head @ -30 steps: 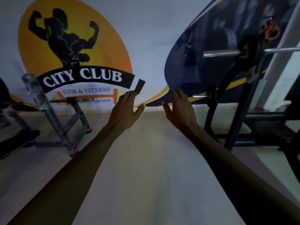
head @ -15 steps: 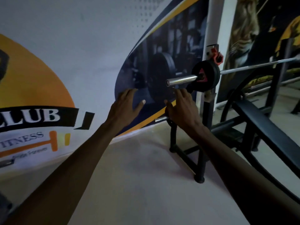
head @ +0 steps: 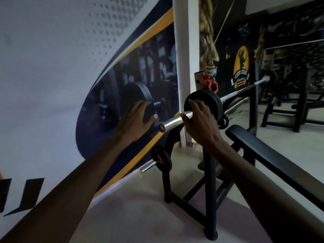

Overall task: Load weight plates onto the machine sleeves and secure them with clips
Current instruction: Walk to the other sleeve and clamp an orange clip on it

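Both hands have closed in on the bar since half a second ago: the right hand point(head: 201, 125), then just short of the plates, now lies over the chrome barbell sleeve point(head: 173, 121), and the whole rack fills more of the view. That sleeve is a smooth, polished steel cylinder with a reddish end cap, jutting out to the left of the right hand. Thumb under and fingers arched over it, the right hand is loosely curled rather than clamped; whether the palm truly presses the metal is hard to tell in this dim light. Its fingertips point(head: 192, 102) reach the rim of the black weight plates point(head: 210, 102), round matte discs already seated on the sleeve just beyond the hand. Above those plates, an orange-red clip point(head: 210, 83) with a ring-shaped jaw hangs beside the top of the rack upright point(head: 199, 81). The left hand point(head: 138, 118) hovers spread wide and empty, just left of the sleeve's end, in front of the printed vinyl wall banner point(head: 70, 67). Below the left hand, a small black plate point(head: 161, 159) sits on a short chrome storage peg point(head: 148, 167). Right of the right forearm runs the padded black bench point(head: 273, 155).
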